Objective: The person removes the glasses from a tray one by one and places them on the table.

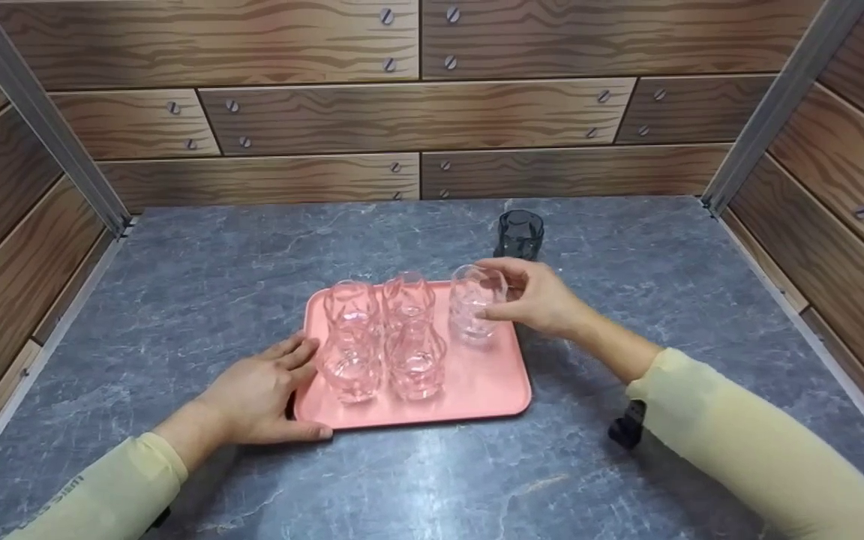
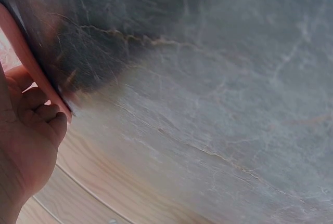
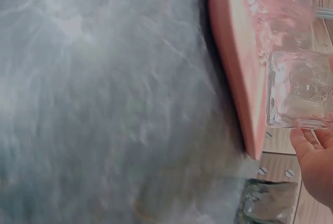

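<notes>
A pink tray (image 1: 477, 390) lies on the table with several clear glasses (image 1: 415, 364) standing upright in two rows on its left part. My left hand (image 1: 259, 394) holds the tray's near left corner, fingers along the left rim and thumb at the front edge. In the left wrist view, the fingers (image 2: 39, 104) bend against the rim. At the tray's back right, my right hand (image 1: 541, 300) grips another clear glass (image 1: 469, 311) by its side, upright. Whether its base touches the tray I cannot tell. The right wrist view shows this glass (image 3: 299, 90) beside the hand (image 3: 317, 164).
A dark, smoky glass (image 1: 520, 234) stands on the table just behind my right hand. The grey marbled table (image 1: 237, 247) is bounded by wood-patterned walls (image 1: 312, 120) at the back and both sides, with metal posts (image 1: 766, 105) at the corners.
</notes>
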Available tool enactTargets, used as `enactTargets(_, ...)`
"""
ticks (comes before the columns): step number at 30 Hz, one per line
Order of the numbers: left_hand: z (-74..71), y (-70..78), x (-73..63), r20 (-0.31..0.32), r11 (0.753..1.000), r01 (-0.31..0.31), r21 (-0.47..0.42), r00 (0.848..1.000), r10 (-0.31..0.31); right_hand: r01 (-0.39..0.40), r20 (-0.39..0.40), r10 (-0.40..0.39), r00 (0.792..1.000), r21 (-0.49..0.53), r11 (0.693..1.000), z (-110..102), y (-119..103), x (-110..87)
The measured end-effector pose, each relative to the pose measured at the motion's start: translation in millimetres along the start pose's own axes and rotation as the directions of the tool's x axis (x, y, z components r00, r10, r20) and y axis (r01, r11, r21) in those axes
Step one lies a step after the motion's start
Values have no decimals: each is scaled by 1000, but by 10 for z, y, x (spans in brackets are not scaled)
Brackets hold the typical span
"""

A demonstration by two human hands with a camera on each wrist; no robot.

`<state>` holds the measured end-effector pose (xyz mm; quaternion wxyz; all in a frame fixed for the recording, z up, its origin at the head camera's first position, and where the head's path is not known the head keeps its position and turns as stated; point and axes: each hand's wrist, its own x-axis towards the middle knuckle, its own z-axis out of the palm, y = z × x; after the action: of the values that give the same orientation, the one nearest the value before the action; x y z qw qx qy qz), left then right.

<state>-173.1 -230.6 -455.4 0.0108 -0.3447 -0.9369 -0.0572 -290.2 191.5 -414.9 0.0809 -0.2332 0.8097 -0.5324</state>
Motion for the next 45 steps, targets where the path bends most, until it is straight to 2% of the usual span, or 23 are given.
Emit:
enactTargets(6,11,27,3,0,1000,2,-9,1000,-2,30,-3,-30,1000,45,999,-234,-92,-42)
enactTargets(10,10,29,2,-1,1000,0,-10,1000,0,51,-19,-51,999,26,998,-417,-180,-55)
enactTargets(19,23,25,-3,-13,1000,-11,-7,1000,11,78,-100,-80,992,-24,997,-790,-330,-70)
enactTargets(23,21,24,-10,-10,1000,2,-12,1000,-2,77,-130,-76,989,-3,997,-923,-351,-81)
enactTargets(33,22,8,3,-4,1000,-6,-14,1000,6,31,-197,-35,980,-25,999,-1239,-236,-76)
enactTargets(45,14,-11,-4,-16,1000,-11,-4,1000,11,-67,-241,46,969,-80,995,-1478,74,10)
